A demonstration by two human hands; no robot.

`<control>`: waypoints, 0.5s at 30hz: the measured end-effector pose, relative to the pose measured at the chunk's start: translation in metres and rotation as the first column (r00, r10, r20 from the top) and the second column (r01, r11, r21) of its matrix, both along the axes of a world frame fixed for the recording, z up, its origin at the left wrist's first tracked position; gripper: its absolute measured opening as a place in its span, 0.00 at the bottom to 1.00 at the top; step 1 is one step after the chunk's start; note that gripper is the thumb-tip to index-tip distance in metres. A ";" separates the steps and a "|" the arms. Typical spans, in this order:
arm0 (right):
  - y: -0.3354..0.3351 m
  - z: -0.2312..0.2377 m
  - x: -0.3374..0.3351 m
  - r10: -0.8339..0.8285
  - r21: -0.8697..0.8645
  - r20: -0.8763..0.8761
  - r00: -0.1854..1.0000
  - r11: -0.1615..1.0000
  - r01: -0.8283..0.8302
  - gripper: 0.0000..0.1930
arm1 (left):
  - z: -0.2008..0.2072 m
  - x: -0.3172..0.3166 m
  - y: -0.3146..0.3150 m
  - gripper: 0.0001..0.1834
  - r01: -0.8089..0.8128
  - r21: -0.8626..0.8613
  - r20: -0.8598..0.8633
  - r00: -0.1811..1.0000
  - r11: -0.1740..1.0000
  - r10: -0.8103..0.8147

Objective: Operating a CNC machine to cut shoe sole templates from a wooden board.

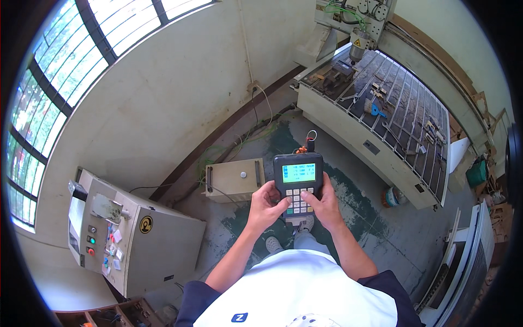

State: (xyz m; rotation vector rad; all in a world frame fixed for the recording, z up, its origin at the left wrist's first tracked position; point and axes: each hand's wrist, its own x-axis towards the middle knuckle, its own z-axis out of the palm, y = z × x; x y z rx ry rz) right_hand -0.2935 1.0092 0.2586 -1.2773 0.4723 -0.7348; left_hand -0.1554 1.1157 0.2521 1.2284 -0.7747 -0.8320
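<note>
A dark handheld controller (279, 188) with a lit blue-green screen and a keypad of pale keys is held upright in front of me. My left hand (267, 206) grips its lower left side, the thumb lying over the left keys. Around its right edge wraps my right hand (323, 201), with the thumb on the upper right keys. Fingers of both hands behind the controller are hidden. An orange coiled cord and a metal ring (311, 134) show at its top. The writing on the screen is too small to make out.
A CNC router table (348, 128) with clamps, tools and a blue brush stands at the far right, its spindle (357, 48) above. A beige control cabinet (158, 245) with buttons is at left. Beyond my hands, a beige box (229, 177) sits on the floor among cables.
</note>
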 end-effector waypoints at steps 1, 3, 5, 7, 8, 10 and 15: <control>0.001 0.000 0.000 -0.004 -0.011 -0.022 1.000 1.000 0.003 0.28 | 0.000 0.000 0.001 0.20 0.000 -0.004 -0.028 1.000 1.000 0.000; 0.002 -0.001 0.001 0.004 -0.001 -0.026 1.000 1.000 -0.004 0.28 | 0.000 -0.001 0.003 0.19 -0.002 -0.006 -0.056 0.998 1.000 0.001; 0.003 -0.003 0.001 0.011 -0.009 -0.045 0.999 1.000 -0.011 0.28 | -0.003 -0.002 0.005 0.19 0.004 -0.018 -0.086 0.996 1.000 -0.006; 0.005 -0.006 0.000 0.021 -0.002 -0.042 0.999 1.000 -0.021 0.28 | -0.006 -0.001 0.008 0.19 -0.022 -0.006 -0.058 0.998 1.000 0.022; 0.006 -0.008 -0.001 0.005 -0.019 -0.062 0.998 1.000 -0.007 0.28 | -0.009 -0.001 0.009 0.18 -0.002 -0.022 -0.071 0.998 1.000 0.000; 0.007 -0.010 0.000 0.011 -0.050 -0.062 0.998 0.999 -0.014 0.28 | -0.013 0.000 0.013 0.18 -0.022 0.057 -0.009 1.000 0.998 0.023; 0.018 -0.006 0.012 0.048 -0.023 -0.055 0.997 0.998 -0.050 0.28 | -0.017 0.005 0.031 0.19 0.008 0.054 -0.064 0.998 0.999 -0.004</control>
